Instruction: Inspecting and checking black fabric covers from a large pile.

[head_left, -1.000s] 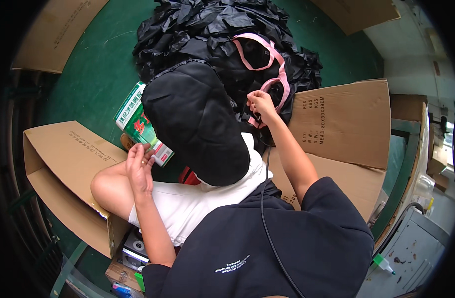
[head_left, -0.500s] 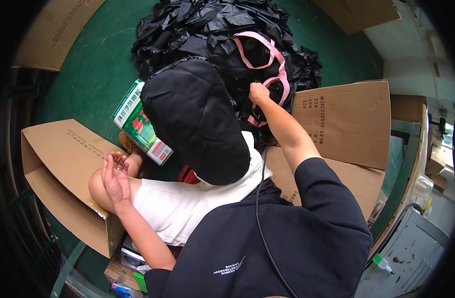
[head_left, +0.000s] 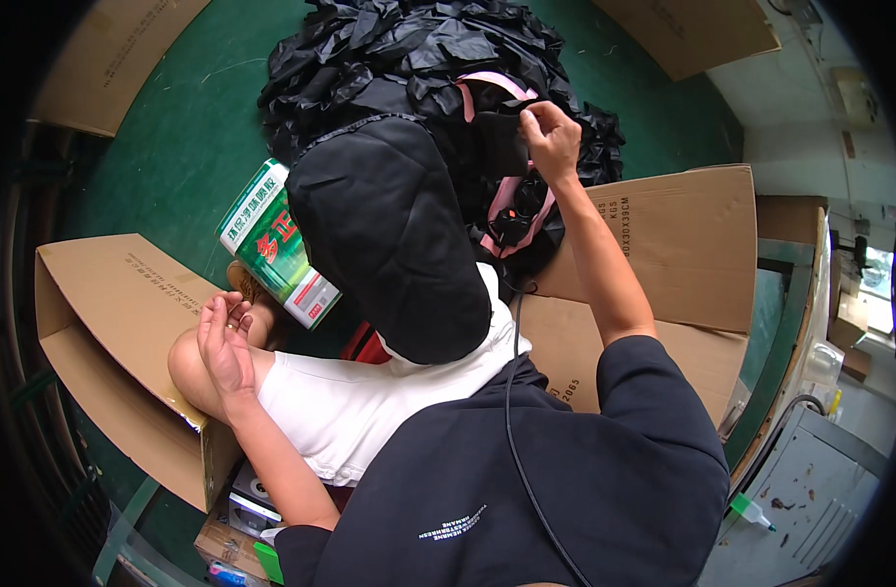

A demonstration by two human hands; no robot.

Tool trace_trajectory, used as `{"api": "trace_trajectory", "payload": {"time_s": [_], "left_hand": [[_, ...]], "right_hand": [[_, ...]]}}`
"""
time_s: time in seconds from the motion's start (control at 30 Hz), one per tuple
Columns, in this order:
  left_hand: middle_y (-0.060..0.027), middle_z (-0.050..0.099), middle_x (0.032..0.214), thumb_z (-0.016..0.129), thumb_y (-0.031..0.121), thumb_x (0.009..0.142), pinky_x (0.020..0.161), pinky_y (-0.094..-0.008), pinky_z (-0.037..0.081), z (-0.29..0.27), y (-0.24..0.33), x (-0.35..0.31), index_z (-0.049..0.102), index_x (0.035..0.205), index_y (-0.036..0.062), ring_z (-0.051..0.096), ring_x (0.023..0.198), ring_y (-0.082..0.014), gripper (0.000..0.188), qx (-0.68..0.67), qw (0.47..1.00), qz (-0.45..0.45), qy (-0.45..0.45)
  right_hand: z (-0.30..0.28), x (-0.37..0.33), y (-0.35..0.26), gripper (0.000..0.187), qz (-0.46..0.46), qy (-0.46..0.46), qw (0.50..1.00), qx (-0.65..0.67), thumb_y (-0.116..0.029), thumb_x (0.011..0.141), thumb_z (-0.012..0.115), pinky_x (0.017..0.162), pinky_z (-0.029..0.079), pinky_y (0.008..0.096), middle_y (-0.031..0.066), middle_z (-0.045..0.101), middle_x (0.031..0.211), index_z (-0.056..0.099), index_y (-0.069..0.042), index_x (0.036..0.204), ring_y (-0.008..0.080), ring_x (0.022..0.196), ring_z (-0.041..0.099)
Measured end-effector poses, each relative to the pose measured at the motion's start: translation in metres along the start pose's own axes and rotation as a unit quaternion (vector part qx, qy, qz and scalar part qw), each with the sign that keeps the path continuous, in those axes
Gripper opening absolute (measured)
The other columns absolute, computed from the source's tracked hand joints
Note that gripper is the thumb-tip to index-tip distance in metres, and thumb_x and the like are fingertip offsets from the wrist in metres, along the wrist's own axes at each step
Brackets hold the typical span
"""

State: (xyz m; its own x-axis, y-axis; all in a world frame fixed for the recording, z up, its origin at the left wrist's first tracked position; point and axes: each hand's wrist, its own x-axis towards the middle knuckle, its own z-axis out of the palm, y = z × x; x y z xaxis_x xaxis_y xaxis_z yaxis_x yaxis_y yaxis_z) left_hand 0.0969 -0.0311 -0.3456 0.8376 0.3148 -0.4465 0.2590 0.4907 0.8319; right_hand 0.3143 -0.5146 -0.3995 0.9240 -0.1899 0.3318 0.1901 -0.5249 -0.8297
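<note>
Black fabric panel (head_left: 503, 145): held by its right-hand edge, in front of the pink-strapped black bundle. It lies directly to the left of the grip and slightly below it, in contact with the fingertips. Long axis: appears to run downward from the pinched edge, but cannot be fixed with certainty, since the far border is lost against black material behind.

Nearer hand: right hand (head_left: 553, 142), touching. The panel's edge is pinched between thumb and index finger, with the other fingers curled behind. The wrist is bent slightly toward the panel; the forearm is extended up and forward, passing in front of the carton (head_left: 673, 235).

Left hand (head_left: 228, 357): well apart from the panel, near the bare knee. Its grip is loosely spread, palm turned up, fingers partly curled; nothing is held.

Surroundings: 2 visible sections of pink strap (head_left: 512, 203) are noted, 1 above the panel and 1 below, the lower beside small black fittings (head_left: 509, 229). Crumpled black sheeting (head_left: 409, 64) is heaped beyond. A rounded black fabric form (head_left: 389, 235) is placed over the white shorts (head_left: 321, 406), with a green-and-white container (head_left: 289, 256) just beside it, tilted, on its left.
</note>
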Motion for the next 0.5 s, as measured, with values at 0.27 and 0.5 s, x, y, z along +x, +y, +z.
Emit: {"api": "trace_trajectory", "payload": {"time_s": [0.27, 0.5], "left_hand": [[-0.0039, 0.065, 0.097, 0.058, 0.017, 0.097, 0.076, -0.023, 0.046, 0.041, 0.009, -0.003, 0.059, 0.103, 0.0071, 0.06, 0.085, -0.0109, 0.011, 0.042, 0.995, 0.089, -0.008], [-0.0036, 0.064, 0.095, 0.059, 0.012, 0.096, 0.083, -0.0234, 0.046, 0.118, 0.041, -0.015, 0.06, 0.101, 0.0029, 0.058, 0.086, -0.0086, 0.01, 0.093, 0.952, 0.254, -0.141]], "right_hand": [[-0.029, 0.024, -0.178, 0.023, -0.248, 0.121, 0.94, 0.202, 0.012, 0.074, 0.074, 0.058, 0.043, 0.0178, 0.0025, 0.06, 0.078, 0.057, 0.0, 0.084, 0.0043, 0.066, 0.052], [-0.046, 0.02, -0.276, 0.031, -0.276, 0.024, 0.807, 0.521, 0.022, 0.071, 0.061, 0.075, 0.048, 0.0252, 0.0084, 0.06, 0.08, 0.049, -0.003, 0.084, 0.0109, 0.076, 0.059]]}}
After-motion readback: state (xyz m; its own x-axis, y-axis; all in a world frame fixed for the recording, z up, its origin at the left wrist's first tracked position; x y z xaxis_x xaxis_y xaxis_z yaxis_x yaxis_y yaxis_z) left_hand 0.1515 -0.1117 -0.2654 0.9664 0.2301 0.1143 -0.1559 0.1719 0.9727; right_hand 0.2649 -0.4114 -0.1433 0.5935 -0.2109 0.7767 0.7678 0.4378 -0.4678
